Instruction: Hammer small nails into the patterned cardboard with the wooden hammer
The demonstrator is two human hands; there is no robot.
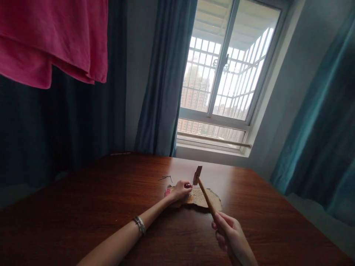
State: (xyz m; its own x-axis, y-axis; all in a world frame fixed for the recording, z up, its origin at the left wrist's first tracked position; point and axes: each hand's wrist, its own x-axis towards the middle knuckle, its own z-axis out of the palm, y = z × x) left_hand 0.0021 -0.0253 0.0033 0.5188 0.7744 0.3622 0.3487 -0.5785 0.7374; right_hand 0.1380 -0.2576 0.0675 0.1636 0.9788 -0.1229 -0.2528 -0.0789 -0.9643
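Observation:
My right hand is closed around the wooden handle of a small hammer, whose head hangs just above the far end of a flat wooden board on the table. My left hand rests on the board's left end, its fingers pinched on a small nail right beside the hammer head. A bracelet circles my left wrist. The board shows rows of small marks or pins.
The board lies on a dark wooden table. A few loose nails lie just beyond my left hand. Behind the table are a barred window, blue curtains and a hanging pink cloth.

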